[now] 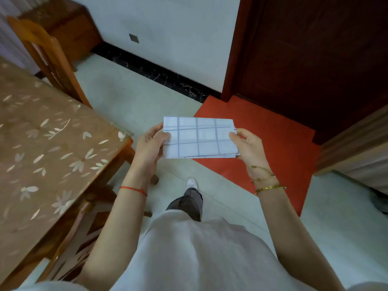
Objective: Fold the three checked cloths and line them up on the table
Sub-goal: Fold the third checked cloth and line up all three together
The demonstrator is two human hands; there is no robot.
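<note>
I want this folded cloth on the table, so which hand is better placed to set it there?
Left, probably. The left hand pinches the checked cloth on the side nearer the table; the right hand is farther away.

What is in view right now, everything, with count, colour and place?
checked cloth: one, white with blue-grey lines, folded, held in the air right of the table
table: one, brown flowered cover, left
far chair: one, orange-brown wood, at the table's far end
near chair: one, same wood, at the table's near side
mat: one, red, on the floor by the door
door: one, dark brown, upper right
cabinet: one, dark brown, upper left
left hand: one, grips the cloth's left edge, red string at wrist
right hand: one, grips the cloth's right edge, gold bracelets at wrist
</note>
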